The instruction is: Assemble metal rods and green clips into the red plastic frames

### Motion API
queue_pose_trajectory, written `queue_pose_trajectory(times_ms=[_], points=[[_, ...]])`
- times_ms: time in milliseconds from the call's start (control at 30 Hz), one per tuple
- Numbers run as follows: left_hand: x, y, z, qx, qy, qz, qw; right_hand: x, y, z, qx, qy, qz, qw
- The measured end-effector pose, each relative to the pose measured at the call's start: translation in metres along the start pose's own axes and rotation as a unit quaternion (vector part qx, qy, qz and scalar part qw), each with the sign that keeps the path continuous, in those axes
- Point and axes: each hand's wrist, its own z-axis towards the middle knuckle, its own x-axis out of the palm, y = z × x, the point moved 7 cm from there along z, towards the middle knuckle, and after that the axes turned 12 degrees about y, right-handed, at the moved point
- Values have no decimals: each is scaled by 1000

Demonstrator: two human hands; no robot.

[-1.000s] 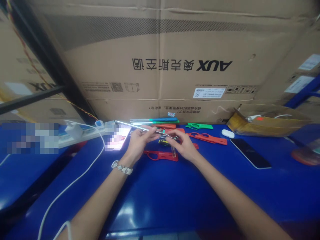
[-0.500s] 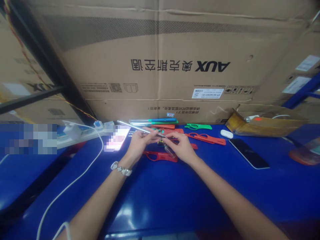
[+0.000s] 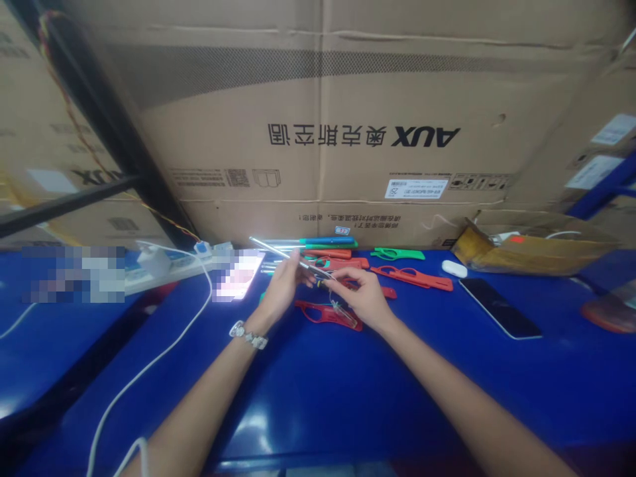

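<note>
My left hand [image 3: 281, 288], a watch on its wrist, is closed round a thin metal rod [image 3: 271, 248] that slants up to the left. My right hand [image 3: 365, 298] pinches the rod's other end, where a small clear tube [image 3: 346, 315] hangs below the fingers. Both hands hover over a red plastic handle piece [image 3: 318, 313] lying on the blue table [image 3: 348, 391]. More red handle pieces [image 3: 415, 277], a green one [image 3: 397, 254] and blue and green rods [image 3: 318, 242] lie just behind the hands.
A large cardboard box [image 3: 348, 132] walls off the table's back. A lit phone [image 3: 238, 275] and a power strip with a white cable [image 3: 163, 344] lie left. A dark phone [image 3: 499, 308], a white earbud case [image 3: 454, 268] and an open carton [image 3: 531, 242] sit right.
The hands have drawn slightly closer together on the rod, and the clear tube under my right hand has tilted and dropped a little. The camera view shifted slightly.
</note>
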Motion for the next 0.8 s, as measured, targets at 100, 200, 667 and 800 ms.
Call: queue_pose_trajectory(times_ms=[100, 200, 667, 800], points=[[0, 6, -1, -11, -5, 52, 999, 5, 1, -1, 0, 11, -11, 1000], [6, 10, -4, -23, -2, 22, 999, 5, 3, -1, -11, 9, -9, 1000], [17, 6, -6, -36, 40, -90, 994, -1, 20, -6, -89, -45, -192, 976], [12, 3, -7, -26, -18, -96, 995, 1, 24, -7, -107, -36, -202, 973]])
